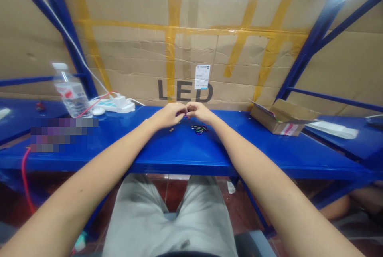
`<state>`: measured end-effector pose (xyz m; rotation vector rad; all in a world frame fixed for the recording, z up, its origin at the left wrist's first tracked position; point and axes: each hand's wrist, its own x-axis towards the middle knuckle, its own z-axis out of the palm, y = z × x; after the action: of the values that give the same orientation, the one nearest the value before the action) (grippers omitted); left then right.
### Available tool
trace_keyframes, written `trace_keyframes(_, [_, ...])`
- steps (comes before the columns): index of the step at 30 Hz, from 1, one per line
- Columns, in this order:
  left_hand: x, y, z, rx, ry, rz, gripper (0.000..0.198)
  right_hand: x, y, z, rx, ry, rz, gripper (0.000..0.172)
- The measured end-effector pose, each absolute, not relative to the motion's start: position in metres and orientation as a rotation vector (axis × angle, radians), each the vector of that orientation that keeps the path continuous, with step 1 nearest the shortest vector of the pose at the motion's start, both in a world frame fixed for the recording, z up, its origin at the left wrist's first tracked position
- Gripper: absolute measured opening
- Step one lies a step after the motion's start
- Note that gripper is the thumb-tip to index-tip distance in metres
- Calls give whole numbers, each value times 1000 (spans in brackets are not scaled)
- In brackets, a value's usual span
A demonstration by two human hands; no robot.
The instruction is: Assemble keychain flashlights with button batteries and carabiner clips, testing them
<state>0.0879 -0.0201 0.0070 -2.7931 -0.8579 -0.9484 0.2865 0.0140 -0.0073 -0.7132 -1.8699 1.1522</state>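
Note:
Above the far half of the blue table (185,149), my left hand (171,114) and my right hand (200,112) meet fingertip to fingertip. Both are closed, pinching what looks like a small purple carabiner (186,116), mostly hidden by the fingers. Just below my right hand lies a little heap of carabiners (199,129) in purple, green and dark colours. A few tiny brass-coloured pieces (171,130) rest on the table under my left hand, too small to name.
An open cardboard box (285,118) sits at the right, with a white packet (333,129) beyond it. To the left are a water bottle (71,91) and a white power strip (115,104) with cables. A large cardboard sheet (134,57) stands behind the table.

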Motion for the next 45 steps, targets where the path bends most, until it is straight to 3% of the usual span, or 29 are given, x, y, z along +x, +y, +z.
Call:
trace_keyframes(8, [76, -22, 15, -2697, -1142, -1252, 17, 288, 20, -9, -694, -1823, 1142, 26])
trace_keyframes(14, [55, -12, 17, -3138, -1383, -699, 13, 289, 22, -10, -825, -1831, 1064, 26])
trace_keyframes(20, [53, -7, 14, -3361, -1432, -401, 30, 292, 19, -10, -866, -1955, 1044, 24])
trace_keyframes(28, [51, 2, 8, -3279, -1469, -197, 24, 288, 12, -9, -945, -2205, 906, 22])
trace_keyframes(39, [50, -4, 13, -3260, -1549, -212, 23, 271, -4, -1, -967, -2496, 707, 21])
trace_keyframes(45, [48, -8, 21, -3158, -1609, -7, 25, 271, -8, 3, -975, -2471, 721, 22])
